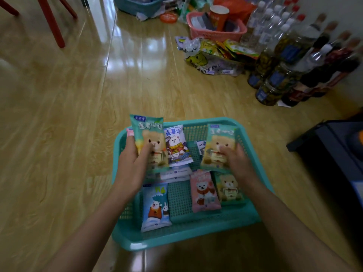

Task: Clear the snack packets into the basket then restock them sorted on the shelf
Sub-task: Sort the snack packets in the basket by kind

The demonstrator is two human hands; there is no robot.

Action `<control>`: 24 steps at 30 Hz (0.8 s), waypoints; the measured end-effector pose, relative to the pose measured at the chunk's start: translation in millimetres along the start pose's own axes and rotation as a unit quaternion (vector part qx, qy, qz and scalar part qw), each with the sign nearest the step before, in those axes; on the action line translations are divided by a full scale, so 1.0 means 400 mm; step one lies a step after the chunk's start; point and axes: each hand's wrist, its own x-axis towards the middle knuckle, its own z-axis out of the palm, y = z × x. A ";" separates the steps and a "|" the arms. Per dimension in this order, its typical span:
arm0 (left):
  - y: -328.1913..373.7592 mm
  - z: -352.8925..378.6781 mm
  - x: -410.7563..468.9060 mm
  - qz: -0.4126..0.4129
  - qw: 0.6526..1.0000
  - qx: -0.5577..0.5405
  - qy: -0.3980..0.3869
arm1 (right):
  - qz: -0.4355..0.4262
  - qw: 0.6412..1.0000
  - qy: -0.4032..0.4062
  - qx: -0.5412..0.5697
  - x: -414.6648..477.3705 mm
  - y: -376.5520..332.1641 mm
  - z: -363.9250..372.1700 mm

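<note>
A teal plastic basket (225, 222) sits on the wooden floor in front of me. My left hand (130, 169) grips a green bear packet (146, 130), held upright above the basket's left side. My right hand (235, 160) holds a second green bear packet (220, 142) over the right side. Inside the basket lie a white-and-blue bear packet (176, 146), a blue polar-bear packet (155, 207), a pink bear packet (204, 191) and another green bear packet (229, 187). More flat white packets sit under my left hand, partly hidden.
Bottles and jars (290, 61) crowd the floor at the right. A pink basket (216, 32) and a blue basket (137, 6) stand at the back, with a plastic bag of snacks (214, 59) between. Red chair legs (51, 20) are at the top left; a dark box (334, 146) lies right.
</note>
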 end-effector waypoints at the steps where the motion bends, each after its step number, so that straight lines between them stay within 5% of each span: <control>1: 0.004 0.008 -0.021 -0.017 0.999 -0.033 -0.013 | 0.030 1.000 -0.001 0.003 -0.009 0.028 -0.037; 6: 0.009 0.085 -0.107 -0.076 0.987 -0.104 -0.099 | 0.106 0.968 -0.035 -0.223 -0.032 0.134 -0.124; 12: -0.041 0.192 -0.145 -0.117 0.974 -0.104 -0.166 | 0.153 0.882 -0.052 -0.442 0.024 0.147 -0.108; 18: -0.084 0.268 -0.141 -0.149 0.959 -0.080 -0.225 | 0.083 0.765 -0.058 -0.635 0.009 0.116 -0.103; 24: -0.123 0.362 -0.103 -0.157 0.960 -0.015 -0.231 | 0.020 0.839 0.023 -0.544 0.000 0.069 -0.185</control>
